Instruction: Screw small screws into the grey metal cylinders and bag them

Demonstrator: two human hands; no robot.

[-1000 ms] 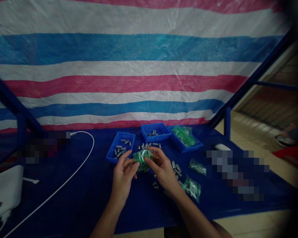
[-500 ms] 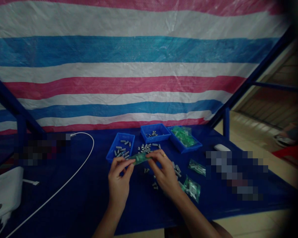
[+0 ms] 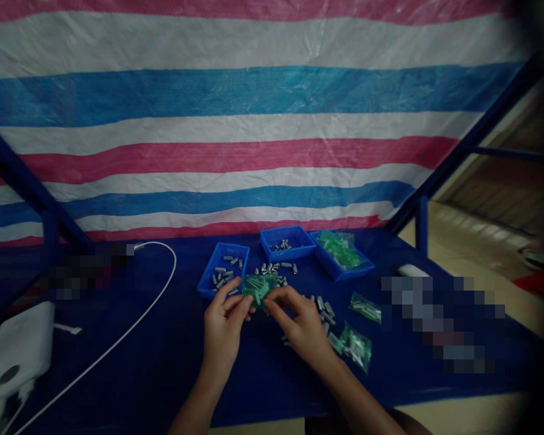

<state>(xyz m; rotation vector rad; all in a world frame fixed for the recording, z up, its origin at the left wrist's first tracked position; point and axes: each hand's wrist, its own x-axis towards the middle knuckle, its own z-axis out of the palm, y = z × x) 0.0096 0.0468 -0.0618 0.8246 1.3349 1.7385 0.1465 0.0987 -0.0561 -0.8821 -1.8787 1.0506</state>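
Between both hands, above the table's middle, is a small green-tinted plastic bag (image 3: 259,286) with several metal pieces showing through it. My left hand (image 3: 226,311) pinches its left side between thumb and fingers. The right side is gripped by my right hand (image 3: 297,314), thumb and forefinger closed on it. Just behind the bag lie loose silvery metal parts (image 3: 272,267). More metal cylinders (image 3: 325,308) rest beside my right hand. Two filled green bags, one nearer (image 3: 357,347) and one farther (image 3: 365,307), lie right of my right wrist.
Blue trays stand at the back: the left one (image 3: 202,284) with cylinders, the middle one (image 3: 286,255) with small parts, the right one (image 3: 340,273) with green bags. A white power bank (image 3: 20,350) and white cable (image 3: 138,323) lie left. Striped sheeting (image 3: 254,157) hangs behind the table.
The bag has been tilted up so its flat face and contents show, and the hands have drawn a little closer together. The view has shifted slightly.
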